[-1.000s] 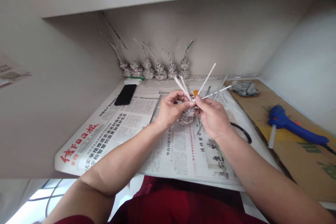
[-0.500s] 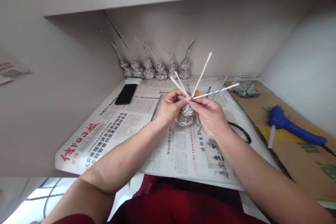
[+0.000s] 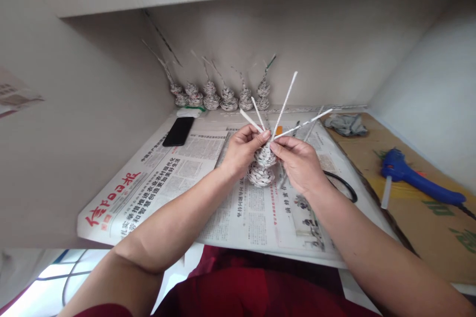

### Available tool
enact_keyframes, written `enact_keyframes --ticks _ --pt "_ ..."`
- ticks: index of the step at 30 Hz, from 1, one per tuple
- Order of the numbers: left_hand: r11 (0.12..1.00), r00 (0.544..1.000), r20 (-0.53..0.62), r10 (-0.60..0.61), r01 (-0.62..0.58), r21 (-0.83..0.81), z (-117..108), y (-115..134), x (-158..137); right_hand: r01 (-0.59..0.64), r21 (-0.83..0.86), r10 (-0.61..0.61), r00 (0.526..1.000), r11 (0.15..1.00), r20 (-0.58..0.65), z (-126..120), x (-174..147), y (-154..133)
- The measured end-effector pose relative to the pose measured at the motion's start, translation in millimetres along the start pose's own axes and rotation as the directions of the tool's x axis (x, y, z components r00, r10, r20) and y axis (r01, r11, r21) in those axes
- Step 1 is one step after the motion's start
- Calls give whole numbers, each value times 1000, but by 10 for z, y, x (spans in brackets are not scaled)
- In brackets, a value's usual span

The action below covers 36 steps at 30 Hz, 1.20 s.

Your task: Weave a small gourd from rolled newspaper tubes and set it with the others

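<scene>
Between my hands is a woven paper gourd [image 3: 261, 174], made of twisted newspaper, with a rounder lower bulb and a smaller upper one. Several white paper strands [image 3: 285, 104] fan out from its top. My left hand [image 3: 243, 147] pinches the top from the left, thumb and forefinger closed at the base of the left strands. My right hand [image 3: 297, 158] grips the right side of the upper bulb, its thumb and forefinger at the base of the right-hand strand. The fingers partly hide the gourd's top.
Several similar paper gourds [image 3: 228, 100] stand along the back wall. A black phone [image 3: 178, 131] lies on the newspaper [image 3: 148, 193] at left. On the cardboard [image 3: 416, 228] at right are a blue glue gun [image 3: 420, 181] and crumpled plastic [image 3: 345, 125]. A black cable [image 3: 344, 185] curves behind my right hand.
The gourd has tilted, and more of both bulbs now shows below my fingers. The right strand points higher, and the left strands have spread apart. Both hands keep their hold.
</scene>
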<state>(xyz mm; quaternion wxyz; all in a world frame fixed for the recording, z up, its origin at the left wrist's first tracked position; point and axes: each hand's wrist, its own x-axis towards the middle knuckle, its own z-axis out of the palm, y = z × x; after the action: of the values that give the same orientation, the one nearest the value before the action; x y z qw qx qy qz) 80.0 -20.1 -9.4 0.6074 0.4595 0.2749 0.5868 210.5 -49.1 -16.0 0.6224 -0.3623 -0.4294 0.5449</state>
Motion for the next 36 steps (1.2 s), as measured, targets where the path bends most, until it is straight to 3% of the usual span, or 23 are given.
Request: enact_keyframes --ticks 20,32,36 --pt "994 999 -52 12 -6 110 8 30 -13 59 -93 -65 996 994 -62 19 -25 -23" --pt "984 1000 14 26 -28 177 -19 21 -20 45 -78 -52 995 996 -87 26 -31 -73" --pt "992 998 65 -19 11 124 4 37 -28 54 -64 -61 993 996 -103 11 -13 -67"
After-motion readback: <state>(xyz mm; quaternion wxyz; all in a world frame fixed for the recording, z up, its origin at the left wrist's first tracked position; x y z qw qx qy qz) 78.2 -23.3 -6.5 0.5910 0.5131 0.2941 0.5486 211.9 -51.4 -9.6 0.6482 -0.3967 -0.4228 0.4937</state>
